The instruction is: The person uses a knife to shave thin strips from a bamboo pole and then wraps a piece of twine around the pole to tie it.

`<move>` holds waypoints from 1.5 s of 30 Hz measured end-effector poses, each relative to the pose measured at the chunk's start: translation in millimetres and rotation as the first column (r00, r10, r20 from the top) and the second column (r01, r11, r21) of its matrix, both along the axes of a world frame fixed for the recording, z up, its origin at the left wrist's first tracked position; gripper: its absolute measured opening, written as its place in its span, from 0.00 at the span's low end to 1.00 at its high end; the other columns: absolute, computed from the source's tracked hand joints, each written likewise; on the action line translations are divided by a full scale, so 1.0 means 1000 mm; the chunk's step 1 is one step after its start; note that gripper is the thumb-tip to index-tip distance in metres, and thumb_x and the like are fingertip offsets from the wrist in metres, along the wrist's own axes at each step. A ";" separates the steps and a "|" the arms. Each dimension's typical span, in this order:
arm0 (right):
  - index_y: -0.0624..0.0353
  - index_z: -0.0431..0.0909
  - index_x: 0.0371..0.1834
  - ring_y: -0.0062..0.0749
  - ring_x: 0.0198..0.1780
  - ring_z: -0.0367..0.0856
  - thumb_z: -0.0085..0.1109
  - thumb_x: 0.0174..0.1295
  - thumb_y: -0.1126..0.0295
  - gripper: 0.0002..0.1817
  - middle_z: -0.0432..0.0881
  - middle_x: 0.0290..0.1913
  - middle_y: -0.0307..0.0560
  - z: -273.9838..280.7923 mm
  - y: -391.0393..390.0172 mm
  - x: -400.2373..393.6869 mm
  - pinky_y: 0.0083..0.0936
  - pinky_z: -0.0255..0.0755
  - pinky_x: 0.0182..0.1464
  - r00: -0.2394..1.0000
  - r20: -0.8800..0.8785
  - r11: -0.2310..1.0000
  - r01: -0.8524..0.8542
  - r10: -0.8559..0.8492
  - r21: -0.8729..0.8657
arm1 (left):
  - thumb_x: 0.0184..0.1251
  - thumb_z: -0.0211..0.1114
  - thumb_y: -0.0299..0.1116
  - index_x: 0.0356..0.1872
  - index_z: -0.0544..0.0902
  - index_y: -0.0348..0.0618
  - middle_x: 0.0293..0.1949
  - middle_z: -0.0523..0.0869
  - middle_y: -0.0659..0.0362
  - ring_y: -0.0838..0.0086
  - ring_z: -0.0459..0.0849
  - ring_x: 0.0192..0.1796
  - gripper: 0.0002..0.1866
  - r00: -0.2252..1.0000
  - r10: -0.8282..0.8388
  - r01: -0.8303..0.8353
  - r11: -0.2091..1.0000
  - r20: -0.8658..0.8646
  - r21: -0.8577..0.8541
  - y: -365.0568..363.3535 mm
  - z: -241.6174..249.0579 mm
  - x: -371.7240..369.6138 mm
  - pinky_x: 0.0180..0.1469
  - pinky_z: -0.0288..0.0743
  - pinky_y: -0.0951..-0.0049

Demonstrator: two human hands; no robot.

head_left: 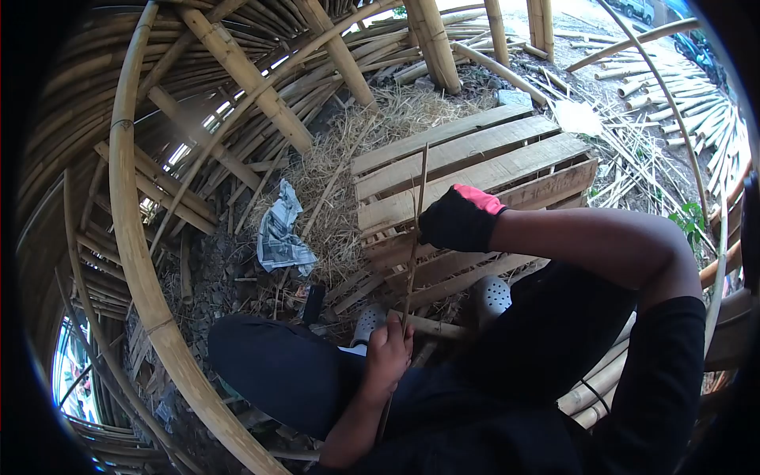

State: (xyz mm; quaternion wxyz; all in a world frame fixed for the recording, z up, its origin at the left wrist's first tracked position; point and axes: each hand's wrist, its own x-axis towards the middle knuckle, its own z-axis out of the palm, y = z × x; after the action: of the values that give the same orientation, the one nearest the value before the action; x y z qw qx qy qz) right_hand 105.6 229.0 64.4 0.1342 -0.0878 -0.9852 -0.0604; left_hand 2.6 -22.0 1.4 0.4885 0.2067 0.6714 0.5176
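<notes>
A thin bamboo strip (413,265) runs nearly upright in front of my body, its upper end over the wooden pallet (459,164). My right hand (459,222), in a black and pink glove, is closed at the strip's upper part. Lower down, my bare left hand (388,348) is wrapped round the same strip near my lap. The strip's lower end passes behind the left wrist and is partly hidden by my dark clothing.
Crumpled newspaper (283,233) lies on straw left of the pallet. A long curved bamboo pole (138,237) arches close on the left. Bamboo posts (431,43) stand beyond the pallet. Cut bamboo pieces (673,95) lie at the upper right.
</notes>
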 end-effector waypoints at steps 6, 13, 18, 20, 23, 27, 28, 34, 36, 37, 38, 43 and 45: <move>0.47 0.87 0.32 0.43 0.35 0.86 0.57 0.62 0.55 0.13 0.86 0.29 0.43 -0.001 -0.001 0.003 0.37 0.79 0.35 0.993 0.112 0.989 0.039 -0.023 -0.142 | 0.81 0.41 0.50 0.32 0.74 0.42 0.12 0.63 0.69 0.85 0.57 0.10 0.24 0.998 -0.008 0.006 1.000 -0.067 -0.029 0.000 -0.008 0.001 0.14 0.51 0.80; 0.41 0.86 0.43 0.41 0.43 0.87 0.53 0.65 0.61 0.11 0.87 0.44 0.41 0.012 -0.004 0.003 0.38 0.81 0.41 0.940 0.342 0.997 0.033 -0.008 -0.067 | 0.81 0.43 0.51 0.31 0.77 0.40 0.15 0.69 0.68 0.83 0.65 0.15 0.26 0.990 -0.047 0.041 0.998 -0.133 -0.046 -0.002 -0.012 -0.002 0.18 0.57 0.79; 0.39 0.84 0.50 0.44 0.49 0.85 0.50 0.66 0.60 0.14 0.86 0.49 0.42 0.008 -0.003 -0.002 0.40 0.81 0.49 0.949 0.316 0.986 0.051 0.001 -0.157 | 0.80 0.45 0.51 0.32 0.73 0.43 0.11 0.62 0.69 0.84 0.58 0.10 0.22 1.000 -0.010 0.009 0.998 -0.010 -0.060 0.003 0.003 0.001 0.12 0.51 0.80; 0.41 0.84 0.50 0.45 0.49 0.85 0.50 0.66 0.58 0.15 0.86 0.47 0.44 0.009 0.003 -0.005 0.40 0.80 0.49 0.965 0.262 0.963 0.063 0.008 -0.263 | 0.79 0.47 0.51 0.32 0.73 0.44 0.11 0.61 0.69 0.84 0.57 0.10 0.22 0.996 0.002 0.003 0.999 0.094 -0.047 0.002 0.009 -0.003 0.12 0.50 0.80; 0.45 0.84 0.50 0.49 0.47 0.85 0.47 0.68 0.55 0.18 0.86 0.44 0.50 0.021 -0.004 -0.003 0.41 0.77 0.50 0.974 0.207 0.862 0.186 -0.098 -0.471 | 0.77 0.53 0.51 0.30 0.73 0.44 0.12 0.64 0.68 0.86 0.59 0.10 0.21 0.982 -0.035 0.019 0.996 0.187 0.085 0.003 0.019 -0.009 0.11 0.50 0.82; 0.52 0.84 0.47 0.54 0.45 0.84 0.43 0.71 0.52 0.22 0.85 0.40 0.57 0.037 -0.018 -0.007 0.40 0.75 0.49 0.958 0.194 0.685 0.286 -0.210 -0.670 | 0.76 0.55 0.51 0.30 0.72 0.45 0.11 0.63 0.68 0.86 0.58 0.10 0.20 0.982 -0.033 0.011 0.993 0.189 0.118 0.002 0.028 -0.014 0.11 0.49 0.82; 0.55 0.85 0.43 0.47 0.38 0.84 0.45 0.71 0.50 0.23 0.85 0.36 0.55 0.032 -0.018 -0.016 0.37 0.75 0.43 0.931 0.198 0.616 0.353 -0.306 -0.704 | 0.76 0.55 0.52 0.30 0.72 0.46 0.11 0.62 0.69 0.86 0.58 0.09 0.21 0.978 -0.041 0.014 0.991 0.205 0.131 0.002 0.031 -0.015 0.11 0.48 0.82; 0.57 0.82 0.33 0.28 0.24 0.74 0.50 0.70 0.43 0.27 0.74 0.20 0.43 0.070 0.005 -0.034 0.30 0.66 0.31 0.762 -0.106 0.328 0.145 -0.638 -0.933 | 0.78 0.47 0.55 0.29 0.68 0.51 0.11 0.59 0.71 0.86 0.55 0.09 0.21 0.888 -0.187 0.130 0.979 0.420 0.160 0.006 0.040 -0.015 0.11 0.48 0.84; 0.58 0.82 0.34 0.28 0.24 0.74 0.50 0.69 0.43 0.27 0.73 0.20 0.42 0.086 0.012 -0.031 0.30 0.66 0.32 0.725 -0.164 0.371 0.134 -0.669 -0.919 | 0.78 0.46 0.55 0.29 0.67 0.52 0.11 0.59 0.71 0.86 0.55 0.09 0.22 0.859 -0.213 0.136 0.971 0.465 0.194 0.006 0.044 -0.015 0.11 0.49 0.84; 0.59 0.82 0.38 0.41 0.33 0.79 0.49 0.68 0.41 0.29 0.78 0.28 0.52 0.097 0.011 -0.026 0.36 0.70 0.38 0.731 -0.164 0.443 0.206 -0.663 -0.873 | 0.79 0.44 0.56 0.28 0.66 0.52 0.11 0.59 0.71 0.86 0.55 0.09 0.22 0.828 -0.244 0.149 0.964 0.505 0.220 0.007 0.047 -0.017 0.11 0.49 0.84; 0.61 0.83 0.42 0.54 0.42 0.83 0.48 0.67 0.39 0.32 0.83 0.36 0.61 0.105 0.010 -0.024 0.43 0.73 0.45 0.736 -0.163 0.510 0.274 -0.657 -0.815 | 0.79 0.44 0.56 0.28 0.66 0.52 0.11 0.59 0.71 0.86 0.55 0.09 0.22 0.829 -0.245 0.144 0.962 0.502 0.231 0.007 0.050 -0.020 0.11 0.49 0.84; 0.56 0.78 0.30 0.24 0.18 0.67 0.58 0.62 0.36 0.29 0.74 0.22 0.39 0.095 0.011 -0.051 0.25 0.62 0.21 0.808 0.016 -0.006 0.016 -0.588 -1.000 | 0.79 0.40 0.57 0.27 0.66 0.52 0.11 0.60 0.69 0.85 0.57 0.10 0.24 0.769 -0.309 0.143 0.936 0.560 0.320 0.011 0.070 -0.024 0.12 0.53 0.84; 0.56 0.80 0.34 0.23 0.19 0.67 0.59 0.63 0.39 0.27 0.74 0.23 0.38 0.098 0.003 -0.055 0.24 0.62 0.22 0.809 0.005 -0.029 -0.015 -0.588 -0.999 | 0.79 0.40 0.57 0.28 0.68 0.50 0.11 0.64 0.67 0.83 0.61 0.10 0.25 0.878 -0.296 0.182 0.934 0.376 0.308 0.014 0.080 -0.026 0.13 0.57 0.84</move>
State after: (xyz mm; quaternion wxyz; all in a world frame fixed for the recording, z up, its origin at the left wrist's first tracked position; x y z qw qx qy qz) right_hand 50.2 231.7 162.6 0.2328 -0.3769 -0.6437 0.6240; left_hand -23.4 -8.2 81.0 0.6489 0.2367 0.4459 0.5693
